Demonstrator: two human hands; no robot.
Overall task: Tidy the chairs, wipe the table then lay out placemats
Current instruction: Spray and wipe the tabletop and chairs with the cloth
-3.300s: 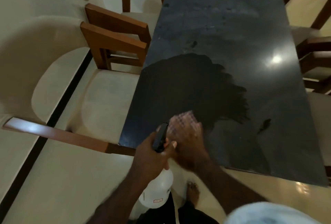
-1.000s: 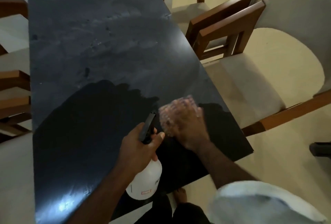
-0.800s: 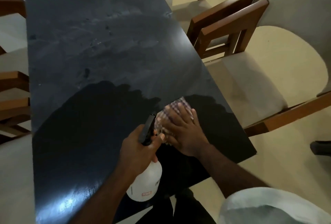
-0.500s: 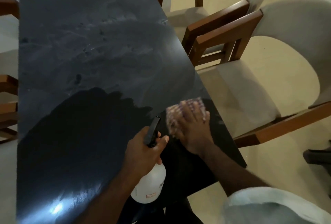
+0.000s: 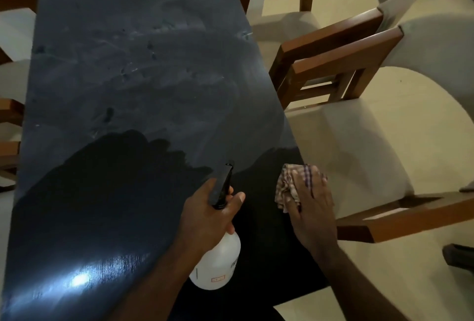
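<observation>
A long black table fills the view; its near half looks dark and wet, its far half dull and smeared. My left hand grips a white spray bottle by its black trigger head, held over the table's near end. My right hand presses flat on a checked cloth at the table's right edge. Wooden chairs with beige seats stand along the right side.
A second chair stands further along the right side, arm to arm with the near one. Parts of wooden chairs show at the left edge. A ceiling light glares on the table's near left. Pale floor lies beyond the chairs.
My right hand has slid the cloth rightward to the table's right edge. My left hand stays in place with the bottle. The view moved from the table's left side to its right.
</observation>
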